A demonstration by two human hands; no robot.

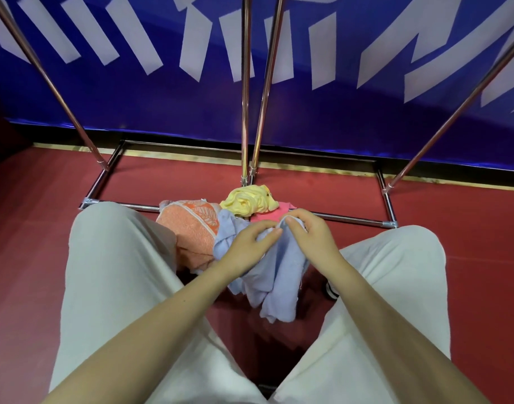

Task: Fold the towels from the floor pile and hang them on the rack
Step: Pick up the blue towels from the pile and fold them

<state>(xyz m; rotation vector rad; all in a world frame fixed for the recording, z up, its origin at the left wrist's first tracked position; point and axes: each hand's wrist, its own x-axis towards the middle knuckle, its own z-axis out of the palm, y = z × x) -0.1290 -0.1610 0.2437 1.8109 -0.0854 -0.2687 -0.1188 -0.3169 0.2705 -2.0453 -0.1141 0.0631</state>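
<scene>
blue towel (274,275): gripped at its top edge by left hand (250,243) and right hand (311,237) fingers; orange towel (188,225) at 9 o'clock.

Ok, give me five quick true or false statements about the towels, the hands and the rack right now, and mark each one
1. Both hands hold the light blue towel. True: the left hand and the right hand grip its upper edge.
2. The yellow towel hangs on the rack. False: it lies crumpled on the floor by the rack's base.
3. The orange patterned towel lies to the left of the blue one. True.
4. The pink towel is neatly folded on the person's knee. False: it lies on the floor, partly under the yellow one.
5. The floor is blue. False: it is red.
</scene>
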